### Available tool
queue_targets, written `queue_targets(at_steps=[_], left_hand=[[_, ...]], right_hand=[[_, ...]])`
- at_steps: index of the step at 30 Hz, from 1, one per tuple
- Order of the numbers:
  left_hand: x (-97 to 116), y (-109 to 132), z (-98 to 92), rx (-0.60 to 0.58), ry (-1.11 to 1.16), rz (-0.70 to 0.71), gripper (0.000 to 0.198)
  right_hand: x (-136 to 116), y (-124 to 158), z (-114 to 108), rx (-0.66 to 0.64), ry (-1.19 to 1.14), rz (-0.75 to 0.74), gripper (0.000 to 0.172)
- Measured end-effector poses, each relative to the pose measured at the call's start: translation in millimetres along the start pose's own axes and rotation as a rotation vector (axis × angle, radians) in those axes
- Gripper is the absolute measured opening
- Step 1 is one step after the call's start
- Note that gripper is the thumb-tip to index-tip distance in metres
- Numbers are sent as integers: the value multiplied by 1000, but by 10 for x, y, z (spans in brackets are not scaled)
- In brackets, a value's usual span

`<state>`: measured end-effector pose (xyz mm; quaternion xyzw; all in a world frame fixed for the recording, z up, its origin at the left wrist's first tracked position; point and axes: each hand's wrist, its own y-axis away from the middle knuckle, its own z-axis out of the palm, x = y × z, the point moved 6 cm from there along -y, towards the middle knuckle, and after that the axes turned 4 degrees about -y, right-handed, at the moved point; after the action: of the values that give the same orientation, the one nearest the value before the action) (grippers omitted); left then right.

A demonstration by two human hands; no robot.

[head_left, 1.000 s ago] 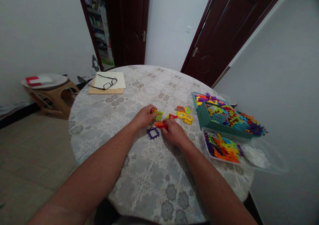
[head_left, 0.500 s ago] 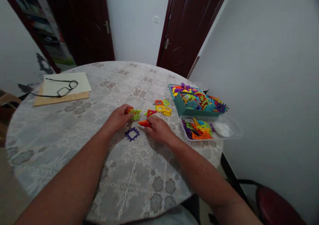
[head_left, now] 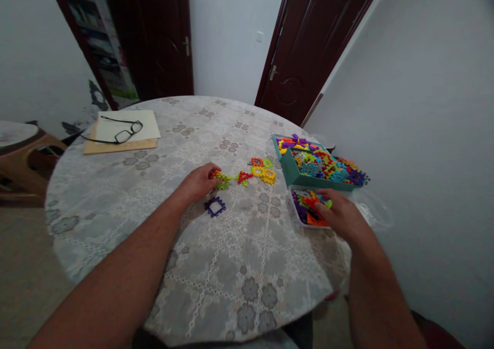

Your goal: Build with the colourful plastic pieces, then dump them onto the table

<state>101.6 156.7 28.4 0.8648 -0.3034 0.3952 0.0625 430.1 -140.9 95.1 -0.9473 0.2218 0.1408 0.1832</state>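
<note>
My left hand (head_left: pixel 200 181) is closed on a joined green and orange plastic building piece (head_left: pixel 223 180) above the tablecloth. Just below it lies a dark purple square frame piece (head_left: pixel 215 206). My right hand (head_left: pixel 339 210) reaches over the clear plastic tub (head_left: pixel 295 216), its thumb and fingers pinched around a red-orange building piece (head_left: pixel 310 202). Mixed loose pieces in the tub are partly covered by that hand. Between the hands, a red triangle piece with green bits (head_left: pixel 244 177) rests beside a cluster of yellow pieces (head_left: pixel 266 174) and an orange square (head_left: pixel 257 161).
Behind the tub stands a teal box (head_left: pixel 293 171) heaped with colourful pieces, next to its lid (head_left: pixel 278 145), which holds more. Glasses (head_left: pixel 123 136) lie on paper and a board (head_left: pixel 90 147) at the far left. A stool (head_left: pixel 29 169) stands beyond the round table.
My right hand has moved right from the table's middle to the tub, carrying the red-orange piece. My left hand keeps its green and orange piece. The view has shifted left.
</note>
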Motion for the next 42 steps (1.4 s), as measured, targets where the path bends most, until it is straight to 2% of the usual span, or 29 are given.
queue_targets(at_steps=[3, 5, 7, 11, 15, 19, 22, 25, 29, 33, 38, 42], left_hand=[[19, 15, 8, -32, -14, 28, 27], [33, 27, 13, -46, -27, 50, 25], [44, 39, 19, -57, -35, 62, 25], [58, 64, 26, -76, -77, 53, 28], [67, 90, 30, -106, -75, 52, 26], [79, 109, 8, -84, -31, 62, 23], [99, 122, -7, -66, -25, 66, 16], [112, 131, -11, -55, -14, 58, 12], [117, 137, 7, -69, -43, 51, 14], [112, 135, 12, -72, -81, 61, 16], [74, 115, -6, -64, -42, 63, 16], [61, 105, -34, -50, -40, 59, 17]], right_hand=[[-137, 9, -47, 146, 13, -60, 40], [-423, -19, 5, 115, -66, -137, 36], [-785, -82, 134, 28, -151, -227, 32], [-1423, -340, 587, -97, -189, -349, 29], [-1709, -692, 1151, -154, -137, -290, 40], [-1758, -861, 1562, -204, -145, -214, 49], [-1719, -864, 1682, -183, -160, -192, 49], [-1664, -849, 1696, -189, -173, -172, 48], [-1650, -856, 1702, -321, -207, -184, 38], [-1637, -913, 1679, -341, -233, -175, 48], [-1594, -930, 1687, -422, -219, -115, 31], [-1516, -878, 1652, -393, -264, -50, 29]])
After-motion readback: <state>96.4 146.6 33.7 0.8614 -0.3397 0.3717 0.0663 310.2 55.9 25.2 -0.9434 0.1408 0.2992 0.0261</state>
